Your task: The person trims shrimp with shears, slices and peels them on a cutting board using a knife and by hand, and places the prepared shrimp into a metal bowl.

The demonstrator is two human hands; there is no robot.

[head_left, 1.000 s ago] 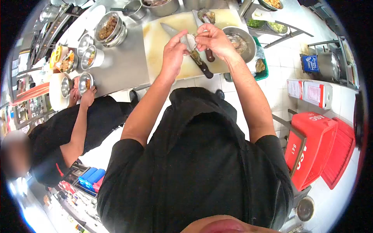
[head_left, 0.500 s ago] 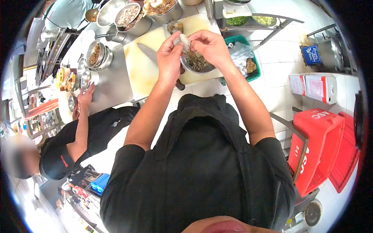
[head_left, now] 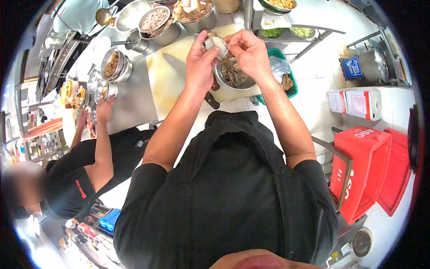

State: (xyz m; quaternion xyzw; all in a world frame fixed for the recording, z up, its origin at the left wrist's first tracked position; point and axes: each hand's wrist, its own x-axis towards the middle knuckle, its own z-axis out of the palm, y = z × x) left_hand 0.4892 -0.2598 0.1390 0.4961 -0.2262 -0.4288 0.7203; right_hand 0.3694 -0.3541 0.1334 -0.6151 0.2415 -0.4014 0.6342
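My left hand (head_left: 199,60) pinches a pale greyish piece that looks like a prawn (head_left: 218,43) between thumb and fingers. My right hand (head_left: 251,53) is closed on the prawn's right side, its fingertips partly hiding it. Right below both hands stands a steel bowl (head_left: 245,86) with brownish-grey scraps that look like prawn shells (head_left: 234,76). A knife (head_left: 174,62) lies on the white cutting board (head_left: 162,87), left of my left hand, which hides part of it. Another dark knife handle (head_left: 212,101) pokes over the board's front edge.
Steel pots of cooked food (head_left: 197,22) stand behind the board, with nested bowls (head_left: 117,65) to the left. A co-worker's hand (head_left: 105,107) is among bowls there. A green basket (head_left: 292,92) sits right of my bowl; a red crate (head_left: 358,166) stands further right.
The view has shifted slightly. My hands still hold the pale piece over the bowl, turned a little. The co-worker at left has leaned and moved both hands among the bowls.
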